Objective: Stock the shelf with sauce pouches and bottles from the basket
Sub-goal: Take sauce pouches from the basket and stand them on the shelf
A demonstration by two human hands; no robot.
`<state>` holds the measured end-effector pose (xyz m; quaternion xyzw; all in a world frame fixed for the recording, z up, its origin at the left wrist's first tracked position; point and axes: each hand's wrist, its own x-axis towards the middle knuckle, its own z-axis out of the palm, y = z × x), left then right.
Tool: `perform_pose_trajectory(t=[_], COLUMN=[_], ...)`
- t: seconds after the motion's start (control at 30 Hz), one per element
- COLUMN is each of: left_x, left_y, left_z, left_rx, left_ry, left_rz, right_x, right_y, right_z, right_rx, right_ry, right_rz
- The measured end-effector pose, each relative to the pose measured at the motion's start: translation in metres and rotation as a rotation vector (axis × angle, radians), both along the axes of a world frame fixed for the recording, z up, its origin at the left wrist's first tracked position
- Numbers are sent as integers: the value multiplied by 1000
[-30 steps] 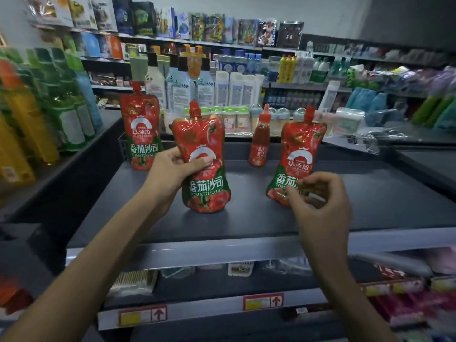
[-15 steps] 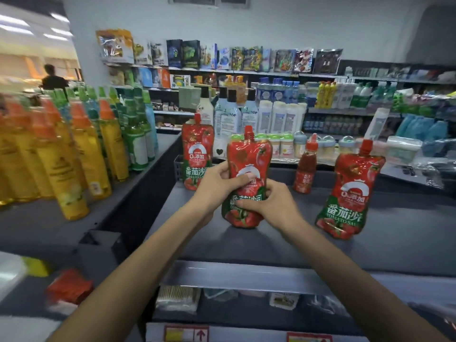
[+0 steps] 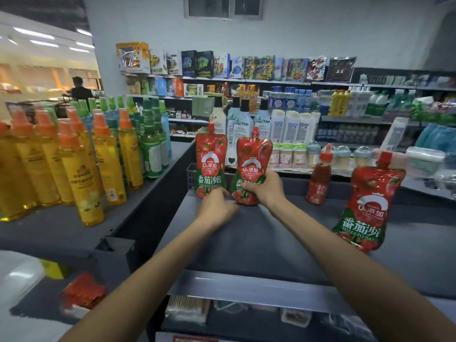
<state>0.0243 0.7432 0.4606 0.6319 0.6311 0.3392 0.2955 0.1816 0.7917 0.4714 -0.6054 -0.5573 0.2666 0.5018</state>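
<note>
Three red tomato sauce pouches and one small red sauce bottle stand on the dark grey shelf. My right hand grips the lower half of the middle pouch and holds it upright. It stands just right of the back-left pouch. My left hand is at the foot of the back-left pouch, fingers curled on its bottom edge. The third pouch stands alone at the right, nearer the front. No basket is in view.
Tall yellow and green bottles crowd the neighbouring shelf on the left. Small jars and shampoo bottles stand behind the shelf's back edge. Red packets lie low at the left. A metal rail edges the shelf front.
The middle pouch has moved back and left until it is beside the back-left pouch. My right hand left the right pouch and took it over; my left hand dropped to the back-left pouch's foot.
</note>
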Motion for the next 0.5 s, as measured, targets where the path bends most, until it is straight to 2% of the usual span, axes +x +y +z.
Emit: perform_pose_trajectory(t=[0.2, 0.37, 0.5], left_x=[10, 22, 30], left_y=[1, 10, 27], left_z=[-3, 8, 34], left_rx=[141, 315, 395], left_ry=[-27, -226, -379], left_rz=[44, 152, 106], right_x=[6, 18, 23], right_y=[12, 12, 11], right_z=[-10, -15, -20], right_rx=[21, 4, -6], right_ry=[-59, -69, -57], right_rz=[91, 236, 287])
